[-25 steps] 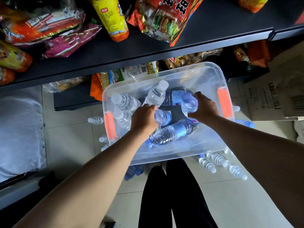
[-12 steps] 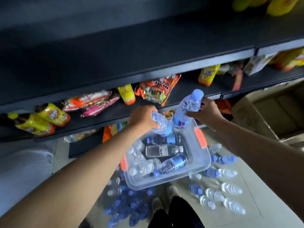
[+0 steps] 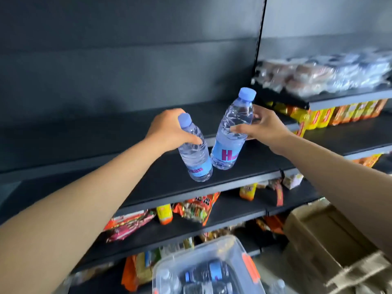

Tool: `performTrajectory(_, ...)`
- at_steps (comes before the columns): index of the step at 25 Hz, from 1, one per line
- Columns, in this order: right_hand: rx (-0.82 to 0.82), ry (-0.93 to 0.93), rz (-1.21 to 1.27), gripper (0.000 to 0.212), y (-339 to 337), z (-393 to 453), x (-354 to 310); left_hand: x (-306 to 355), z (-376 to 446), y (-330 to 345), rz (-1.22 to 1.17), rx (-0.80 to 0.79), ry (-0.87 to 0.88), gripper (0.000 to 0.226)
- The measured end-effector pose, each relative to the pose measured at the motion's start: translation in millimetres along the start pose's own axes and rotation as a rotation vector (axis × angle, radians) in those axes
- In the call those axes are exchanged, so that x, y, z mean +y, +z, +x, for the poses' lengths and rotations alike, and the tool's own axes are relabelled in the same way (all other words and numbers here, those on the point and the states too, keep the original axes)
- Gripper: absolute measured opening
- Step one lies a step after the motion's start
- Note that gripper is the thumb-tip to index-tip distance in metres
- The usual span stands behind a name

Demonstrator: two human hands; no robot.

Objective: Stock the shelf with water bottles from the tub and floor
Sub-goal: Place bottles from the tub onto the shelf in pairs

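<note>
My left hand (image 3: pixel 169 129) grips a clear water bottle (image 3: pixel 194 151) with a blue cap and blue label near its neck. My right hand (image 3: pixel 262 126) holds a second such bottle (image 3: pixel 230 134), tilted with its cap to the upper right. Both bottles hang above the dark shelf board (image 3: pixel 169 177), their bases close together; whether they touch the board is unclear. Below, the clear plastic tub (image 3: pixel 222 245) with orange latches holds several more bottles.
Snack packets (image 3: pixel 131 227) and a yellow drink bottle (image 3: pixel 164 213) lie on the shelf below. Wrapped goods (image 3: pixel 318 75) fill the upper right shelf, yellow-orange packs (image 3: pixel 339 112) under it. A cardboard box (image 3: pixel 331 236) stands at lower right.
Both hands lifted a bottle each out of the tub and raised them up to the dark shelf. The view swung upward from the tub to the shelves.
</note>
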State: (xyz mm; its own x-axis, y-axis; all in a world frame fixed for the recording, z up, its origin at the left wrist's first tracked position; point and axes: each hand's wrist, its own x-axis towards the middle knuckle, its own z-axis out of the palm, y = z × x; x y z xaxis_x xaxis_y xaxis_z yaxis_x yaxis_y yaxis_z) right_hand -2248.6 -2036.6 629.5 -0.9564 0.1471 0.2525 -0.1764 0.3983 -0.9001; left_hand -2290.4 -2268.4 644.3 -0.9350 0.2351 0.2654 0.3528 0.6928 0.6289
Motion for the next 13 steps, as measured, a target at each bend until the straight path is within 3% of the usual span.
performTrajectory(6,-0.004,-0.110,-0.019,0.027,-11,61,-64,47,62,-49,-0.154,0.121,0.031,0.041)
performTrajectory(13,0.019,-0.005,-0.084,0.025,6,155,-15,17,150,5,-0.216,0.242,-0.144,0.041)
